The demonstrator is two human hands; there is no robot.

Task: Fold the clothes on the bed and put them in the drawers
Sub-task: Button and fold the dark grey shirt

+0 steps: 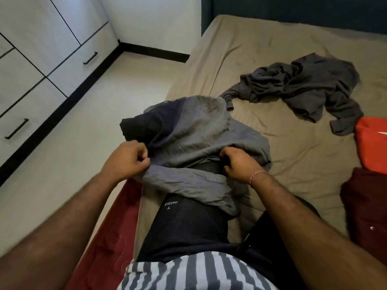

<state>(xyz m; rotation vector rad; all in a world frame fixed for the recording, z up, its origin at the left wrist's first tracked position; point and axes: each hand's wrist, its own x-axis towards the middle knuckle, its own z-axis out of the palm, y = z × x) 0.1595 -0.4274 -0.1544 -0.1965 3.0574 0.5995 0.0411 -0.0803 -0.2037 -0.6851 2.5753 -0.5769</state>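
Head view: person sits on the bed point(282, 65), grey garment point(194, 135) bunched over the knee at the bed's left edge, part draped toward the floor point(100, 101).

Risks, as judgement: the cloth is crumpled and layered, a dark fold showing inside, so a fold started now would likely come out crooked; it needs spreading flat first. Fabric near the edge could slide off to the floor if either grip loosens.

Left hand point(125, 160): fingers curled tight, pinching the garment's near-left hem. Right hand point(236, 162): fingers curled down, clamped on a gathered fold at the middle.

Unfolded yet: dark grey shirt point(303, 86) further up the bed, red cloth point(372, 143) and maroon cloth point(366, 206) at the right edge. Drawers point(41, 84) stand closed at the left wall.
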